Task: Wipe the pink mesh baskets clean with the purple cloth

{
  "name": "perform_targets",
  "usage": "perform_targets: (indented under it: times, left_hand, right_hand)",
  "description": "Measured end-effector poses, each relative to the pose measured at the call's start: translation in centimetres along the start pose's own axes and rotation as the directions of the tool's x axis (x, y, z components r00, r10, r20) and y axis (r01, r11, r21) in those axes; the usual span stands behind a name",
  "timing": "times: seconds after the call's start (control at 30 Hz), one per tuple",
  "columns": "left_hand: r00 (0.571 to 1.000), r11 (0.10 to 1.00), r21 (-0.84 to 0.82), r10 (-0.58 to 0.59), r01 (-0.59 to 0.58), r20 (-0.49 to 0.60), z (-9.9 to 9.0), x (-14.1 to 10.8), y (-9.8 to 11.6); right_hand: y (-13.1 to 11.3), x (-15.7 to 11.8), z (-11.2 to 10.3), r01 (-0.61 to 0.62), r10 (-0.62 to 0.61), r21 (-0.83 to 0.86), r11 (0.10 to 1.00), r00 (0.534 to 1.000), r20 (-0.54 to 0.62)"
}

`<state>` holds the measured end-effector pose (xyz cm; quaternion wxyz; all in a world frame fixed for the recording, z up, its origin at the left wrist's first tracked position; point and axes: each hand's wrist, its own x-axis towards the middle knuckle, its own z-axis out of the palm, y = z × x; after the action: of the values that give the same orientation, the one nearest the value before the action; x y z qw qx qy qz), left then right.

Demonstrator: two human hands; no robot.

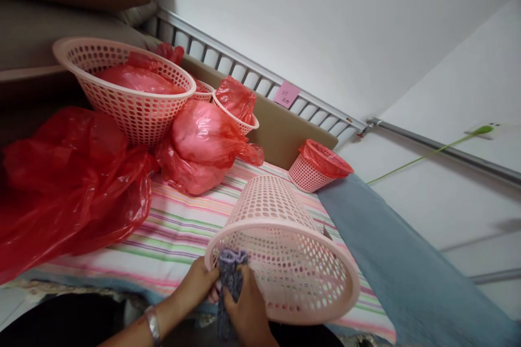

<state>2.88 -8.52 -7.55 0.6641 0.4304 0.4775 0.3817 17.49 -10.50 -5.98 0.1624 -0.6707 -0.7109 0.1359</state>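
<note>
A pink plastic basket with round holes lies on its side, its mouth turned toward me. At the left of its rim, my left hand, with a silver bracelet on the wrist, is closed on the edge; some fingertips are hidden behind a cloth. My right hand grips that folded dark grey cloth, which has a lilac edge, and holds it against the rim, close to my left fingers. The cloth's lower end hangs below my hands.
Striped bedding lies beneath. To the left are a loose red plastic bag, a filled red bag and a large pink basket holding red plastic. A red-lined basket stands behind, near the metal rail and wall.
</note>
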Motion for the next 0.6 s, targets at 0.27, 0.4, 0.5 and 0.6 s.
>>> perform_targets:
  times: [0.27, 0.4, 0.5, 0.6]
  left_hand:
    - [0.989, 0.987, 0.113, 0.125, -0.116, -0.074, -1.0, 0.5, 0.1]
    - [0.980, 0.977, 0.131, 0.182, -0.170, -0.083, -1.6, 1.0, 0.2]
    - [0.978, 0.973, 0.135, 0.199, -0.189, -0.068, -1.9, 1.3, 0.2]
    - [0.980, 0.976, 0.126, 0.186, -0.176, -0.074, -2.0, 1.5, 0.1]
  right_hand:
    - [-0.4, 6.5, -1.1, -0.050, 0.051, -0.114, 0.992, 0.999, 0.000]
    - [-0.2, 12.4, -1.7, -0.105, 0.102, -0.188, 0.976, 0.994, -0.029]
    - [0.3, 15.6, -1.9, -0.125, 0.121, -0.178, 0.976, 0.992, -0.032]
    - [0.7, 17.4, -1.9, -0.133, 0.128, -0.158, 0.978, 0.991, -0.041]
